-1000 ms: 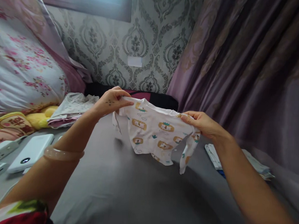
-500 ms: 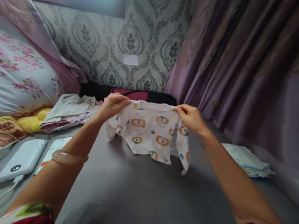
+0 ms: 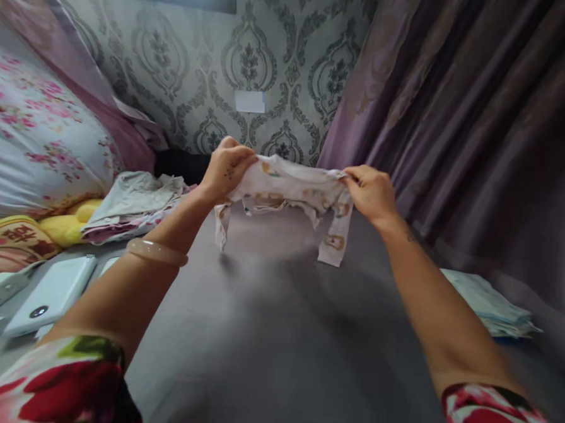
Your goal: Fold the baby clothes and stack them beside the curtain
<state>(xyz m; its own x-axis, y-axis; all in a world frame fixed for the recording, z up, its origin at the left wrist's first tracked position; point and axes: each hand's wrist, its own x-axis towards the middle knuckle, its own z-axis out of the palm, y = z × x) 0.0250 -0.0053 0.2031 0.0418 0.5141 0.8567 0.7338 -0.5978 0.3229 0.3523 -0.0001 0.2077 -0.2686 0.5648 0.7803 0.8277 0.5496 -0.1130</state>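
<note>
Fingers (image 3: pixel 244 152) of the left hand (image 3: pixel 224 170) and right hand (image 3: pixel 373 191) pinch tight on the shoulders of a small printed shirt (image 3: pixel 291 181), hanging between and below them over gray cloth (image 3: pixel 275 344); folded clothes (image 3: pixel 131 200) lie left of the left fingers.

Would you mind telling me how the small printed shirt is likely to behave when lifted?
The printed shirt is probably floppy, as its sleeves dangle below the grip. It looks light: the left hand and right hand hold it up by pinching its shoulders. Its rumpled body suggests it may crease easily.
</note>
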